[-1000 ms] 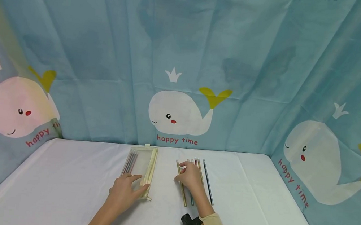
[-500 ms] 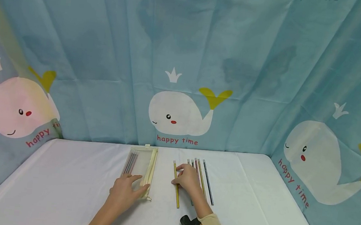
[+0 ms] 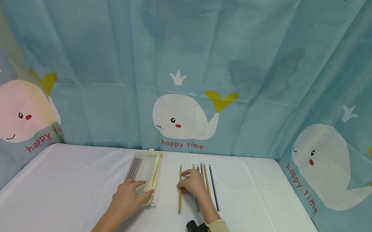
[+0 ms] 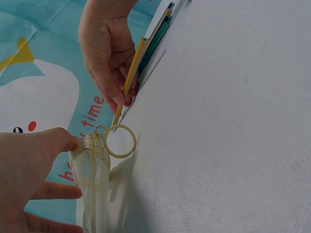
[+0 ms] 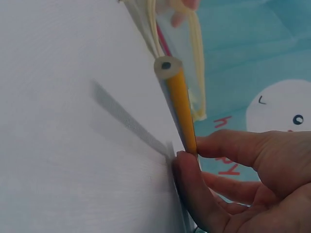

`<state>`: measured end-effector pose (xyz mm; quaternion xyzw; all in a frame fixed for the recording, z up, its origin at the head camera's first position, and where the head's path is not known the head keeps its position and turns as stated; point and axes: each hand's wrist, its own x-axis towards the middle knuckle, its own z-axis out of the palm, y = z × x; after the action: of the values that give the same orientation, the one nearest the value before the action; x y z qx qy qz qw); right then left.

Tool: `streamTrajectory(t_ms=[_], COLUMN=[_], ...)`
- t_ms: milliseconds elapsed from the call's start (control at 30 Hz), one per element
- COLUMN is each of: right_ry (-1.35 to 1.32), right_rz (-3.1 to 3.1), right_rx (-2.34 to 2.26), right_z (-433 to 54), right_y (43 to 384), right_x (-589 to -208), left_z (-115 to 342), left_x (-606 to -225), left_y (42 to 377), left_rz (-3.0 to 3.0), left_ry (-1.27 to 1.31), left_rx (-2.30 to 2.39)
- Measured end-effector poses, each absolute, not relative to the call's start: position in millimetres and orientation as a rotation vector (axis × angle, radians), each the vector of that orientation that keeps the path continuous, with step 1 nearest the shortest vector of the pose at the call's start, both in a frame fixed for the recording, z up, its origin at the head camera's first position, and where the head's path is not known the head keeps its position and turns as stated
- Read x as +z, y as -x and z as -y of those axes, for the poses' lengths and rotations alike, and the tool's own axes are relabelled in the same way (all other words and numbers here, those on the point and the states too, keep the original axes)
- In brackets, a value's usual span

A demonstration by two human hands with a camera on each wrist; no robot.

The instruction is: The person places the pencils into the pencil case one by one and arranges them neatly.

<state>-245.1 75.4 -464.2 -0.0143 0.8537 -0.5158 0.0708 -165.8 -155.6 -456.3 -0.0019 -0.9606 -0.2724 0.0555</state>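
Note:
A yellow pencil (image 3: 179, 203) lies between the thumb and fingers of my right hand (image 3: 193, 184), which pinches it near mid-length. In the right wrist view, the pencil's (image 5: 181, 109) unsharpened end points toward the camera, a little off the white cloth. My left hand (image 3: 129, 197) rests on the near part of a see-through pencil pouch (image 3: 147, 164) with a cream zipper edge, its thumb and fingers spread. Several pencils (image 3: 134, 167) are visible at the pouch's left side. A ring pull (image 4: 120, 141) hangs at its near end in the left wrist view.
More pencils, among them a dark one (image 3: 214, 188) and a gold one (image 3: 207, 178), lie side by side right of and partly under my right hand. A black device (image 3: 196, 229) sits at the right wrist. A blue whale-print curtain (image 3: 185, 119) borders the white tablecloth (image 3: 257, 212).
My right hand has drawn the yellow pencil leftward, away from the other pencils, and the pencil now stands straighter in the view. The left hand and pouch have not visibly moved.

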Motion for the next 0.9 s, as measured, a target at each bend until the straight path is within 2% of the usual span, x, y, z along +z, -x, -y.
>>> streamTrajectory(t_ms=[900], right_ry=[0.171], right_rz=[-2.453], right_rx=[-1.659], right_z=[-66.7], right_y=[243.3], right_x=[-462.5], left_z=[156.5], left_x=[-458.1], left_y=[166.7], left_rz=[2.914], left_ry=[0.011], left_rx=[-0.838])
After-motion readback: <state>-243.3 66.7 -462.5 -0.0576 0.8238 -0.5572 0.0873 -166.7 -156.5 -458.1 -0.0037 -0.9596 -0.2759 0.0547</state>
